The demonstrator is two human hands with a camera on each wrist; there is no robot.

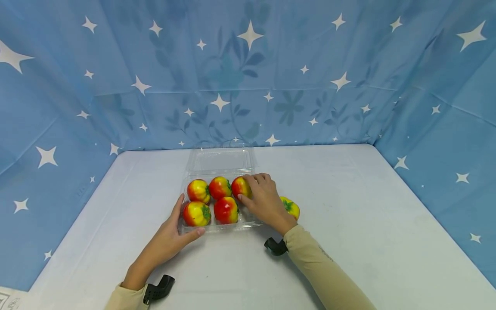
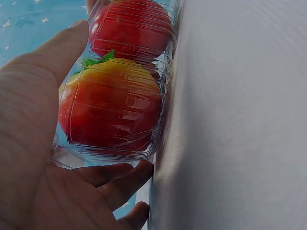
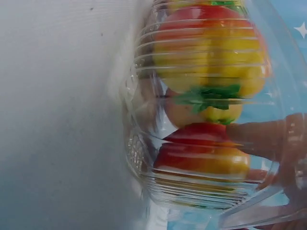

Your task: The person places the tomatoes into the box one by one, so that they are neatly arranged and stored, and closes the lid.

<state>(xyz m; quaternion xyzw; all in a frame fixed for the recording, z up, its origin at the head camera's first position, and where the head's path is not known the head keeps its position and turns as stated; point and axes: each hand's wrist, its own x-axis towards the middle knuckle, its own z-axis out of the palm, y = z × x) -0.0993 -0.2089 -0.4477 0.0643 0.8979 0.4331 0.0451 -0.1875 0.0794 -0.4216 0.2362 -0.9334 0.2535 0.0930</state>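
A clear plastic clamshell box [image 1: 248, 224] holds several red-and-yellow bell peppers in two rows. My right hand [image 1: 265, 200] grips the bell pepper [image 1: 241, 187] at the back right of the box, its thumb on the near side and fingers over the far side. In the right wrist view, that pepper [image 3: 201, 155] shows through the ribbed wall. Around the near left corner my left hand [image 1: 170, 234] rests with thumb and fingers spread, fingers along the left side and thumb along the front. Another bell pepper [image 1: 291, 208] lies outside, right of the box, partly hidden by my right wrist.
The box's transparent lid [image 1: 221, 160] lies folded back toward the rear edge of the white-covered table [image 1: 368, 206]. Blue star-patterned curtains [image 1: 248, 77] stand behind the table and at both sides. Black wrist cameras [image 1: 159, 289] sit on both wrists.
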